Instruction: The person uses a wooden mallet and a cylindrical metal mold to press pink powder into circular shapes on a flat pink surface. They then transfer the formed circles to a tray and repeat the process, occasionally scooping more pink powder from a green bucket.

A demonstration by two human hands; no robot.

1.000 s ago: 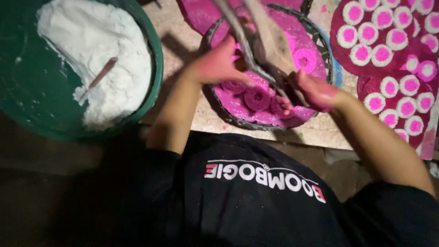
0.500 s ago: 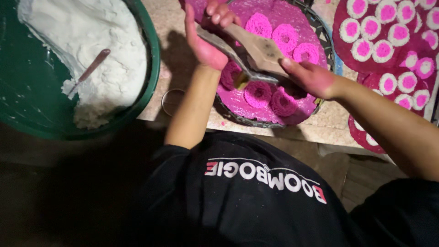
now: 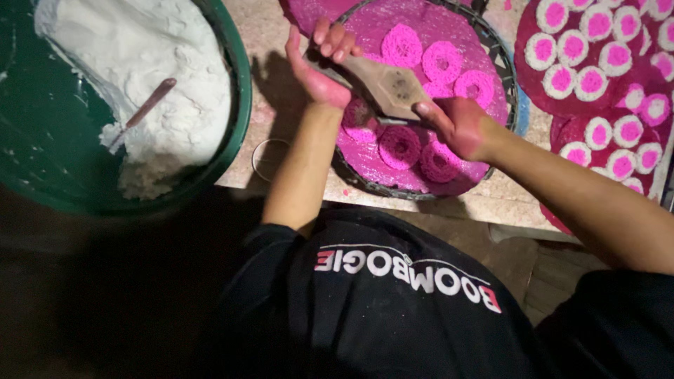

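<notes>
Fingers (image 3: 330, 38) of the left hand (image 3: 319, 63) curl together over the far end of a brown wooden press (image 3: 386, 84), the palm turned inward against its side. The right hand (image 3: 453, 126) meets the tool from the other side, its fingers (image 3: 428, 112) closed on the near end where a thin metal part sticks out; both hands are stained pink. The press lies slanted between the two grips, held up off the work below it and not resting on anything.

Directly beneath the fingers sits a round wire-rimmed tray (image 3: 502, 63) lined with a pink sheet. Pink lacy rounds (image 3: 400, 45) lie on it: a few just beyond the press, others under and just nearer than the right hand. Whether the press touches any of them cannot be told.

Off to the right of the right hand, well apart from it, more trays (image 3: 544, 105) carry rows of small white rounds with pink centres (image 3: 597, 24). To the left of the left hand, a large green tub (image 3: 235, 105) holds a heap of white dough (image 3: 140, 63) with a slim stick (image 3: 144, 109) lying in it. A thin ring (image 3: 270, 160) lies on the pale desk (image 3: 263, 35) just beside the left forearm, between tub and tray.
</notes>
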